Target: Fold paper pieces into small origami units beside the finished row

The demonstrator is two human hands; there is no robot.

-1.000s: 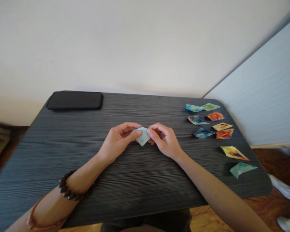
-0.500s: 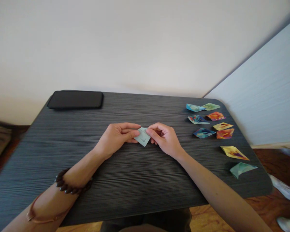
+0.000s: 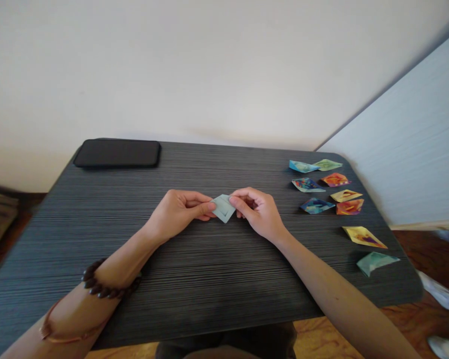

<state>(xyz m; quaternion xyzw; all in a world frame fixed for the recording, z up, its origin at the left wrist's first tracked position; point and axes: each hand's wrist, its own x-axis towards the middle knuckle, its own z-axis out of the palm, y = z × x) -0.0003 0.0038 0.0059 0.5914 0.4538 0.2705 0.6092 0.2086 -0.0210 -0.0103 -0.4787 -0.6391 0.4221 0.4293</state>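
Observation:
A small pale green piece of folded paper (image 3: 224, 208) is held up between my two hands over the middle of the dark table. My left hand (image 3: 179, 212) pinches its left corner between thumb and fingers. At the right corner, my right hand (image 3: 255, 210) grips it the same way, its other fingers curled under. The paper is roughly diamond-shaped, one corner pointing toward me, with a crease or flap edge showing on its face. Its underside is hidden.
Several folded paper pieces, among them a yellow one (image 3: 364, 237), a green one (image 3: 376, 262) and a blue one (image 3: 316, 205), lie along the right side of the table (image 3: 194, 284). A black phone-like slab (image 3: 117, 153) rests at the back left. A wall (image 3: 224, 70) stands behind.
The folded paper has risen slightly and now shows more of its face. My left fingers have drawn in behind its left corner; both hands keep hold of it.

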